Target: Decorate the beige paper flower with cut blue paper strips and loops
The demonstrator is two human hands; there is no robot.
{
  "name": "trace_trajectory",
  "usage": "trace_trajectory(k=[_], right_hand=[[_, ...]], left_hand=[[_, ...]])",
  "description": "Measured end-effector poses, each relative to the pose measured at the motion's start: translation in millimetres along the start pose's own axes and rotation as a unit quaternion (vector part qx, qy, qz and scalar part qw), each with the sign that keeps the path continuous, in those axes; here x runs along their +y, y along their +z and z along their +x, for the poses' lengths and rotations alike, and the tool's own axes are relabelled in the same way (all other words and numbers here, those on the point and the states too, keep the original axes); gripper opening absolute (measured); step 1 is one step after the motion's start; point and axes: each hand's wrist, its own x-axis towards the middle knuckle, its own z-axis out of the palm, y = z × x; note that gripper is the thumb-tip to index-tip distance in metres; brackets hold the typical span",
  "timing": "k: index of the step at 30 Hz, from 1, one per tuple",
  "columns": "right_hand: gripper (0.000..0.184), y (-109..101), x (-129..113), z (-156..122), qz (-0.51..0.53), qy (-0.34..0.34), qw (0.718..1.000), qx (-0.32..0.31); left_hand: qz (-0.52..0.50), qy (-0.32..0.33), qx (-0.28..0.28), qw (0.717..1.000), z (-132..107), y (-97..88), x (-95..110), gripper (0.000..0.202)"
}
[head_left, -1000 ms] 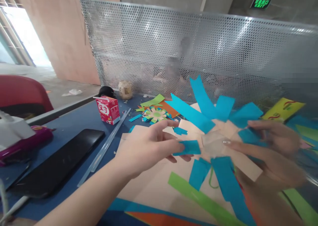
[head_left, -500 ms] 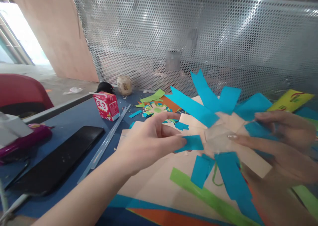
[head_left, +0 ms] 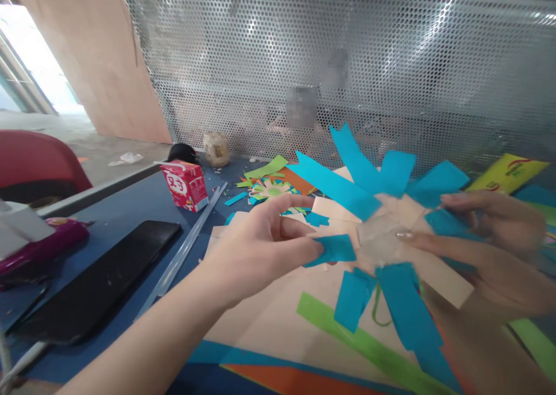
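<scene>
A paper flower with blue and peach strips fanned around a pale centre hangs in the air between my hands. My left hand pinches the end of a blue paper strip at the flower's left side. On the right, my right hand grips the flower, its thumb pressed across the centre and its other fingers by the upper right strips, slightly blurred. Beneath lie peach paper sheets and a green paper strip. A thin green loop shows below the flower's centre.
A finished-looking small paper flower lies behind with scraps. To the left are a red drink carton, a clear plastic strip, a black phone and a purple tool. A jar stands before the perforated metal screen.
Almost nothing differs. The right hand and the flower's right side have shifted slightly left; both hands keep their hold.
</scene>
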Motion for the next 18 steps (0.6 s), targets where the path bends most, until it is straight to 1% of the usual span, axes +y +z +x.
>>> trace_trajectory(k=[2, 4, 6, 7, 11, 15, 16, 18], right_hand=[[0.016, 0, 5, 0, 0.034, -0.002, 0.999, 0.011], [0.008, 1, 11, 0, 0.062, -0.043, 0.997, 0.019], [0.005, 2, 16, 0, 0.074, -0.083, 0.994, 0.02], [0.005, 3, 17, 0, 0.08, -0.088, 0.993, 0.025], [0.005, 3, 13, -1, 0.087, -0.068, 0.993, 0.032], [0.006, 0, 5, -1, 0.089, -0.016, 0.996, 0.019], [0.008, 0, 5, -1, 0.086, -0.01, 0.996, 0.017], [0.01, -1, 7, 0, 0.07, -0.021, 0.997, 0.004]], left_hand=[[0.005, 0.0, -0.005, 1.0, 0, 0.0, 0, 0.044], [0.011, 0.001, -0.005, 1.0, 0, 0.0, -1, 0.044], [0.016, 0.002, -0.002, 1.0, 1, 0.0, -2, 0.043], [0.018, 0.003, -0.001, 1.0, 1, 0.0, -2, 0.043], [0.029, 0.005, 0.002, 1.0, 2, 0.5, -2, 0.042], [0.027, -0.003, 0.001, 1.0, 2, 1.2, 0, 0.043], [0.023, -0.004, -0.002, 1.0, 1, 1.2, 1, 0.044], [0.017, -0.002, -0.005, 1.0, 1, 1.2, 1, 0.045]])
